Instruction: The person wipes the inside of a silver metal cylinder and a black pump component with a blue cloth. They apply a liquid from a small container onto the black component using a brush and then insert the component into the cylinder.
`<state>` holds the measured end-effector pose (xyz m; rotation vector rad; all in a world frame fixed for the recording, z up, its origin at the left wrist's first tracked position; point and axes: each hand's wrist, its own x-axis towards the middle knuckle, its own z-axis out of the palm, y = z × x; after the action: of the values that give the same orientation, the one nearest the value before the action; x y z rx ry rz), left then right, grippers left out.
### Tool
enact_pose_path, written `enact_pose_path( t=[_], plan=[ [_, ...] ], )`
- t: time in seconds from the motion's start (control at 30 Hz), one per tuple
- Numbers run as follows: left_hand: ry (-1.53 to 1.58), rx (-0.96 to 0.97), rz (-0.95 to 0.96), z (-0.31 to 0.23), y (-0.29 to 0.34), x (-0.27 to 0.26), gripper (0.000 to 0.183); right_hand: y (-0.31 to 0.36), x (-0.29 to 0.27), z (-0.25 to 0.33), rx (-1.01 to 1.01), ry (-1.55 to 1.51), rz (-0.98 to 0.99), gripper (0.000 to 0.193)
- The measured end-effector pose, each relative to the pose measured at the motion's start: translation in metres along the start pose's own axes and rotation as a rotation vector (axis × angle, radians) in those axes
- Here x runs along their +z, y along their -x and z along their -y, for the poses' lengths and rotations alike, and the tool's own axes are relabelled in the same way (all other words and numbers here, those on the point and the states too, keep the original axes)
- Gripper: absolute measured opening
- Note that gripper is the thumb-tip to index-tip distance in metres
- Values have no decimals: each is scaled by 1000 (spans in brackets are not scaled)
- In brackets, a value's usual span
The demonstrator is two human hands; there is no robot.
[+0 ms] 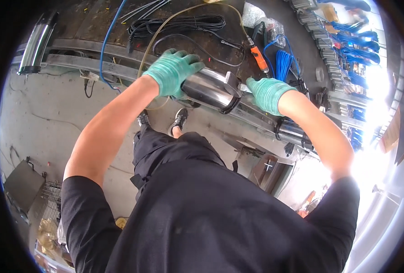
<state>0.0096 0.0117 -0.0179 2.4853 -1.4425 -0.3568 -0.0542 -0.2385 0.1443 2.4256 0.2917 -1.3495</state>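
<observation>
A shiny metal cylinder (209,91) with a black end ring lies across the rails at the bench's front edge. My left hand (172,73), in a green knit glove, is wrapped over its left end. At the cylinder's right end stands a light metal end plate (231,83). My right hand (269,95), gloved alike, closes around a small pale piece (245,88) beside that plate; most of the piece is hidden by the fingers. Just beyond my right hand lies an orange power screwdriver (258,58) joined to a yellowish hose.
Metal rails (90,63) run along the bench front. Similar cylinders rest at the far left (38,43) and lower right (294,132). Farther back are a black cable coil (179,25), a blue cable bundle (283,65) and a clear plastic bag (253,14). Several cylinders (324,43) line the right.
</observation>
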Motion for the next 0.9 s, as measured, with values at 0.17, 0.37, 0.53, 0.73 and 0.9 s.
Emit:
enact_pose_path(
  t=[0.17, 0.37, 0.53, 0.73, 0.9],
  plan=[
    [-15, -30, 19, 0, 2, 0, 102, 21, -44, 8, -27, -38, -197, 33],
    [90, 11, 13, -4, -1, 0, 103, 14, -8, 1, -1, -47, -52, 39],
    [49, -2, 21, -5, 3, 7, 102, 35, -31, -5, -131, -202, -393, 43],
    [62, 9, 84, -11, -7, -10, 100, 27, 2, -4, 64, -130, -133, 46],
    [51, -29, 63, -9, 0, -2, 102, 45, -23, -10, 1, -169, -308, 42]
  ],
)
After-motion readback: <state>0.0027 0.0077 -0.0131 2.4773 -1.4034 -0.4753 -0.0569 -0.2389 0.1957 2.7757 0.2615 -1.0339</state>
